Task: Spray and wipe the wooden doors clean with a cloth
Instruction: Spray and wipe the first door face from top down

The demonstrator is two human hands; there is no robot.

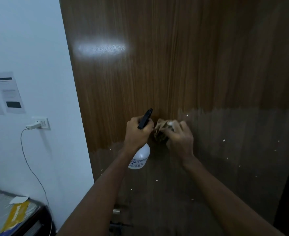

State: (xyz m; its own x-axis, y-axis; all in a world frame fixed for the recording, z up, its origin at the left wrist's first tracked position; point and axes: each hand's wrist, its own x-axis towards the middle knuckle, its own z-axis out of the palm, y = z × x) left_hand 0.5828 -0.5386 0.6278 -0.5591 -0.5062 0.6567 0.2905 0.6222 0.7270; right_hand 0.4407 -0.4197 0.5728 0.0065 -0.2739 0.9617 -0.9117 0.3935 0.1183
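left hand (137, 133) gripping spray bottle (140, 156), contents unseen

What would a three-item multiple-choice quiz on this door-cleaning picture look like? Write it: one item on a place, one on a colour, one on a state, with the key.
1. Where is the wall socket?
A. left of the wooden door
B. on the door
C. right of the door

2. What colour is the trigger head of the spray bottle?
A. red
B. black
C. white

3. What is the right hand doing?
A. hanging idle
B. gripping a crumpled cloth against the door
C. holding the bottle

Key: 1 A, the socket sits on the white wall beside the door; 2 B, the head above the left hand is black; 3 B, its fingers curl round the cloth.
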